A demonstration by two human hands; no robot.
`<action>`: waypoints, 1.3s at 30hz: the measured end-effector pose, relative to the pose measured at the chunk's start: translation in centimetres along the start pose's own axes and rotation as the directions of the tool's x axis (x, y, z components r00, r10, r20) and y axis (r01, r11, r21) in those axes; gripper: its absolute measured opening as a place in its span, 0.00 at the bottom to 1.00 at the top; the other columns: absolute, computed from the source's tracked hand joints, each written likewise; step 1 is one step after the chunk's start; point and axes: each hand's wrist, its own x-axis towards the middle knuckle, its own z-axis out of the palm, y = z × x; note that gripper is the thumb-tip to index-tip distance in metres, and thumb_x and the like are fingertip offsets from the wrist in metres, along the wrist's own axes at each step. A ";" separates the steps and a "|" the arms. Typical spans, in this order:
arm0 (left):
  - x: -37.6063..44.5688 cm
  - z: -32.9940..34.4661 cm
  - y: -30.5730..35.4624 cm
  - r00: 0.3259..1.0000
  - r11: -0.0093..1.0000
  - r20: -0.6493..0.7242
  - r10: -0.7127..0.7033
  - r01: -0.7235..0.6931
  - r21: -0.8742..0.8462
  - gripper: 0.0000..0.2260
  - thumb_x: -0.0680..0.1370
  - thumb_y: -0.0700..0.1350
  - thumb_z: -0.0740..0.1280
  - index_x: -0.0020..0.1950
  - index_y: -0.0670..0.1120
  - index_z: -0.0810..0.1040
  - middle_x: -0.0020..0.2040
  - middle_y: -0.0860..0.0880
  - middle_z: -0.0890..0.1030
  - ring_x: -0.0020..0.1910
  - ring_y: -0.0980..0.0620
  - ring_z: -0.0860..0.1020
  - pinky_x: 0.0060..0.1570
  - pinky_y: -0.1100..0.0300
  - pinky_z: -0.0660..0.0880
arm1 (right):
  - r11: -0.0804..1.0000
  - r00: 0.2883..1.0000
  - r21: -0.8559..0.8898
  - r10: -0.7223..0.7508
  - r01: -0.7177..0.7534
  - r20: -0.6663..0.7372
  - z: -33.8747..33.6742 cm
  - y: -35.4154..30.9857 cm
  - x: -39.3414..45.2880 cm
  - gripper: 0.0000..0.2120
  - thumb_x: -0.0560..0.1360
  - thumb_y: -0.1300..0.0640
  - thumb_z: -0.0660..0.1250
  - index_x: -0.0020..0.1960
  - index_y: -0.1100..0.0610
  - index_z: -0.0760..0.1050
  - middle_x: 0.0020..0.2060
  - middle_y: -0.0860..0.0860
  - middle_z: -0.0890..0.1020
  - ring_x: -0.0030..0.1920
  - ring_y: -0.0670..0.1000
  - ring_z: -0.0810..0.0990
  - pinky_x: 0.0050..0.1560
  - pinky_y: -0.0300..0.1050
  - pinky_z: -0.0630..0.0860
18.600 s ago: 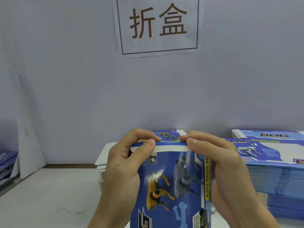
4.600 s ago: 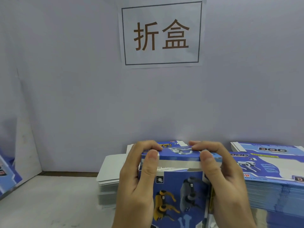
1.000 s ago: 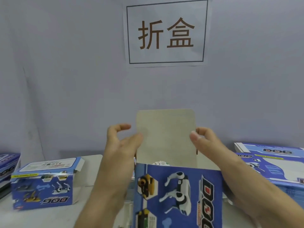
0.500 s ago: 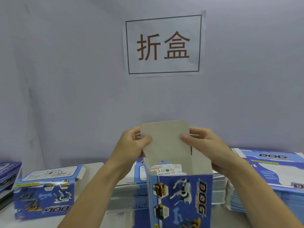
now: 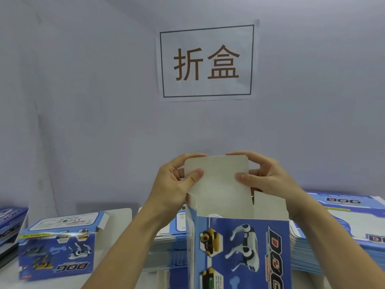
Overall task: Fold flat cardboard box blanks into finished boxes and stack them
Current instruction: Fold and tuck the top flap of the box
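Between left hand (image 5: pixel 174 180) and right hand (image 5: pixel 268 176), upright box flap (image 5: pixel 218 176).

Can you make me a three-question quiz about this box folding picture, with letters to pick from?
1. Where is the finished box?
A. on the table, left of the arms
B. on the wall
C. on the pile at the right

2. What colour are the two big characters on the sign?
A. green
B. brown
C. pink

3. How is the top flap of the held box?
A. torn off
B. tucked shut
C. standing up, open

Answers: 1 A, it sits low at the left. 2 B, the strokes are brown on white paper. 3 C, left hand and right hand pinch the raised flap.
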 end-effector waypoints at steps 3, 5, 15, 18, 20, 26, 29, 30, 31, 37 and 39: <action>-0.1 0.4 0.2 0.999 1.000 -0.042 0.017 -0.018 -0.026 0.09 0.75 0.44 0.70 0.49 0.56 0.86 0.48 0.48 0.86 0.47 0.46 0.83 0.38 0.56 0.81 | 0.997 1.000 0.080 -0.001 0.002 -0.012 0.1 -0.1 -0.1 0.15 0.72 0.67 0.69 0.53 0.52 0.84 0.40 0.61 0.86 0.35 0.56 0.86 0.29 0.44 0.81; 0.0 0.4 0.3 0.998 0.999 -0.036 0.046 -0.047 -0.026 0.12 0.78 0.38 0.68 0.44 0.53 0.87 0.49 0.48 0.86 0.48 0.46 0.83 0.37 0.57 0.81 | 0.993 0.999 0.114 0.004 0.001 -0.040 0.1 0.0 0.0 0.16 0.71 0.71 0.67 0.42 0.53 0.87 0.35 0.58 0.86 0.31 0.53 0.84 0.28 0.41 0.79; -0.9 0.4 1.7 0.996 0.997 -0.039 0.078 -0.077 0.024 0.06 0.71 0.51 0.70 0.46 0.53 0.83 0.44 0.46 0.85 0.42 0.46 0.84 0.35 0.57 0.81 | 0.991 0.998 0.120 -0.061 0.064 -0.029 0.8 0.4 -0.3 0.11 0.70 0.55 0.66 0.42 0.52 0.87 0.36 0.52 0.86 0.32 0.48 0.84 0.28 0.38 0.78; -1.0 0.5 2.1 0.995 0.994 -0.042 0.086 -0.083 0.071 0.07 0.71 0.52 0.70 0.46 0.52 0.83 0.44 0.48 0.86 0.43 0.47 0.84 0.36 0.58 0.82 | 0.991 0.992 0.090 -0.090 0.098 -0.089 1.1 0.5 -0.5 0.13 0.69 0.51 0.67 0.45 0.57 0.85 0.36 0.53 0.86 0.33 0.50 0.84 0.27 0.39 0.77; -1.1 0.5 2.1 0.995 0.992 -0.040 0.091 -0.087 0.095 0.08 0.71 0.52 0.70 0.47 0.53 0.84 0.44 0.48 0.86 0.43 0.46 0.84 0.37 0.55 0.83 | 0.991 0.982 0.028 -0.124 0.129 -0.141 1.4 0.4 -0.7 0.14 0.69 0.48 0.67 0.45 0.56 0.84 0.36 0.54 0.85 0.35 0.54 0.82 0.26 0.42 0.77; -1.4 0.5 2.2 0.991 0.983 -0.028 0.128 -0.124 0.134 0.08 0.75 0.48 0.69 0.51 0.58 0.85 0.46 0.51 0.86 0.43 0.49 0.84 0.37 0.58 0.82 | 0.987 0.968 -0.090 -0.147 0.131 -0.205 1.7 -0.3 -0.8 0.10 0.78 0.63 0.67 0.50 0.50 0.83 0.36 0.54 0.86 0.32 0.52 0.81 0.28 0.49 0.80; -1.1 0.5 2.0 0.985 0.972 -0.062 0.162 -0.148 0.184 0.12 0.78 0.41 0.69 0.46 0.57 0.87 0.45 0.52 0.86 0.43 0.49 0.83 0.35 0.60 0.80 | 0.987 0.964 -0.108 -0.143 0.121 -0.226 1.8 -0.5 -0.8 0.13 0.79 0.67 0.65 0.47 0.52 0.83 0.32 0.52 0.86 0.27 0.48 0.81 0.24 0.43 0.79; -1.1 0.5 2.0 0.984 0.970 -0.061 0.165 -0.151 0.189 0.13 0.79 0.40 0.68 0.45 0.56 0.87 0.45 0.52 0.86 0.44 0.48 0.83 0.35 0.60 0.80 | 0.987 0.963 -0.102 -0.144 0.124 -0.229 1.8 -0.4 -0.9 0.14 0.79 0.68 0.65 0.45 0.53 0.84 0.31 0.52 0.85 0.26 0.48 0.80 0.24 0.41 0.78; -1.1 0.4 2.1 0.984 0.969 -0.049 0.169 -0.157 0.193 0.13 0.79 0.39 0.67 0.45 0.55 0.87 0.45 0.53 0.86 0.46 0.47 0.83 0.35 0.60 0.80 | 0.988 0.963 -0.089 -0.143 0.125 -0.229 1.7 -0.5 -0.9 0.15 0.79 0.69 0.65 0.42 0.54 0.84 0.30 0.52 0.85 0.26 0.48 0.80 0.23 0.40 0.77; -0.9 -0.4 2.5 0.996 0.993 0.062 0.061 -0.067 0.102 0.13 0.79 0.41 0.64 0.45 0.52 0.87 0.52 0.48 0.86 0.56 0.45 0.82 0.45 0.50 0.83 | 0.998 0.984 0.010 -0.062 0.064 -0.166 1.3 -0.6 -0.8 0.25 0.78 0.74 0.63 0.34 0.50 0.87 0.33 0.51 0.86 0.28 0.47 0.82 0.25 0.38 0.76; -1.1 -0.5 2.6 0.999 1.000 0.051 0.015 -0.016 0.018 0.12 0.81 0.42 0.63 0.50 0.50 0.87 0.57 0.48 0.85 0.60 0.45 0.81 0.50 0.49 0.81 | 0.997 0.986 0.037 -0.057 0.064 -0.159 1.3 -0.4 -1.0 0.24 0.78 0.71 0.63 0.38 0.49 0.88 0.33 0.51 0.86 0.28 0.47 0.82 0.25 0.38 0.76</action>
